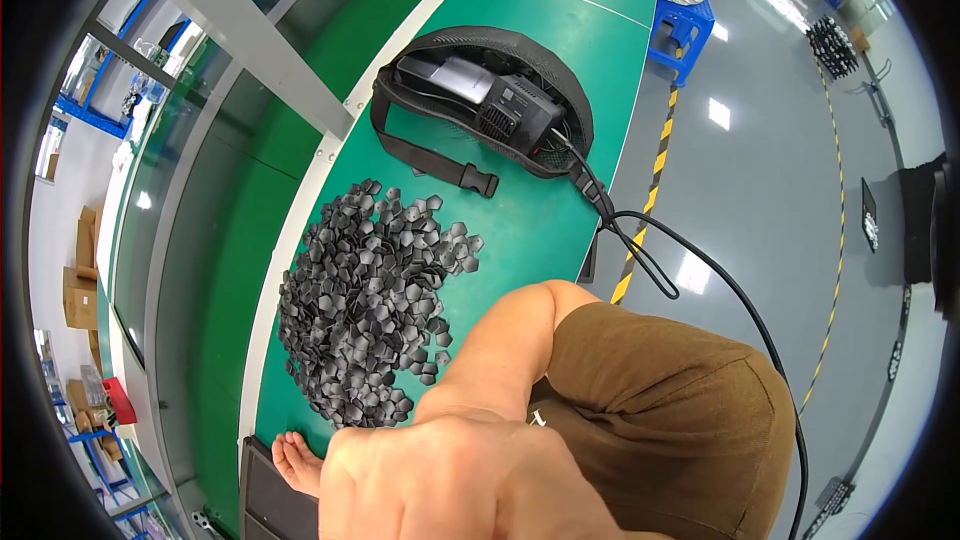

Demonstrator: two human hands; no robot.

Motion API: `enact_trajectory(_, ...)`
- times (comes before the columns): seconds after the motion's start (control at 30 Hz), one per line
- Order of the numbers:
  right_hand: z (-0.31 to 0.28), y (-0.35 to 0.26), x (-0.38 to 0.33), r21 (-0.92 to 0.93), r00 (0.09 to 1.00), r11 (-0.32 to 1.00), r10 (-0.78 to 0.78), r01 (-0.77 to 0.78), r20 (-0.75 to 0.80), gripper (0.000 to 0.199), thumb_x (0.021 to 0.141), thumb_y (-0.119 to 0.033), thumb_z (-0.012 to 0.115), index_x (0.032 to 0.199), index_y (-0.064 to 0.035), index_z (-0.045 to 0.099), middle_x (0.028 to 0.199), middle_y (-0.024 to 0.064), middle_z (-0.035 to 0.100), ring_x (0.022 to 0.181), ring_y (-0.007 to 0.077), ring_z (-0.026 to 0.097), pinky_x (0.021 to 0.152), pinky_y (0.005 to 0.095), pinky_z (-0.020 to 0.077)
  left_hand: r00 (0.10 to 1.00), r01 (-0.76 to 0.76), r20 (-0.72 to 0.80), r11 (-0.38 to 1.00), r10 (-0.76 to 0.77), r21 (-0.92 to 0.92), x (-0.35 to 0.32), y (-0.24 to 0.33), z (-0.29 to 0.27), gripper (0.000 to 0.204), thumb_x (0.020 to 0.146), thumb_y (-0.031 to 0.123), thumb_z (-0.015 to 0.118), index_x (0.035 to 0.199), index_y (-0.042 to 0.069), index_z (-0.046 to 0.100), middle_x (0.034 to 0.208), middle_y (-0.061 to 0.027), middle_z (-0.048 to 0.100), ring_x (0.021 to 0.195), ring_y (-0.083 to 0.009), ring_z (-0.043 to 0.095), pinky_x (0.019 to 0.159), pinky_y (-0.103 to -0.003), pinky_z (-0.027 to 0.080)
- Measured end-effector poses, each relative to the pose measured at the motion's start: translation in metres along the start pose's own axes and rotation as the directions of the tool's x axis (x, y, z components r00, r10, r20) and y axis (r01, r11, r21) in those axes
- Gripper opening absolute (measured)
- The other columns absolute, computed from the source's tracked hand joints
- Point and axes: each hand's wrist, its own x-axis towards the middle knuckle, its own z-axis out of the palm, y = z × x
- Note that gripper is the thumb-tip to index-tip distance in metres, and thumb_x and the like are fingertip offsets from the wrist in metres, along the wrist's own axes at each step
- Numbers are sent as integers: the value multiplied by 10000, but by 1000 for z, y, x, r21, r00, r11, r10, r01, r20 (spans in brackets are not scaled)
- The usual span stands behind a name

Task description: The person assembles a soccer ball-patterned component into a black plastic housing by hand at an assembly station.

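Note:
Close up at the lower edge is the back of my right hand (460,480), knuckles bent and raised towards the view. Its fingers run out of the picture, so anything in them is hidden. Behind it, my bare right forearm rises to the elbow and a brown sleeve (670,390). Farther left, the fingers of my left hand (299,462) rest loosely over the bench edge, with nothing visible in them; the rest is covered by the right hand. Just beyond lies a wide heap of small dark grey pentagonal pieces (365,305), apart from both hands.
Past the heap, an open black case (480,105) with a strap and buckle holds a boxy device; its black cable (740,290) hangs off the green bench (560,20). A grey post (250,35) stands left. A dark panel (275,495) sits by the left hand; a blue stool (683,35) stands far right.

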Motion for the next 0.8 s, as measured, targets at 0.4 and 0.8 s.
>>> enact_trajectory(0.4, 1, 8, -4, -41, 1000, 999, 12, -13, -11, 251, 922, -112, 582, 757, 16, 721, 546, 27, 500, 351, 102, 309, 359, 230, 228, 997, -69, -31, 996, 71, 51, -8, 4, 23, 204, 970, 6, 572, 1171, -25, 583, 1183, -148, 622, 1012, -196, 624, 929, -287, 547)
enact_trajectory(0.8, -5, -7, 1, -78, 998, 995, 62, -64, -27, 271, 910, -113, 584, 673, -26, 682, 575, 38, 514, 360, 105, 292, 360, 232, 218, 949, 146, -291, 987, -121, 66, 2, 0, 4, 199, 985, 34, 564, 1173, -30, 577, 1165, -141, 624, 985, -171, 623, 908, -263, 542)
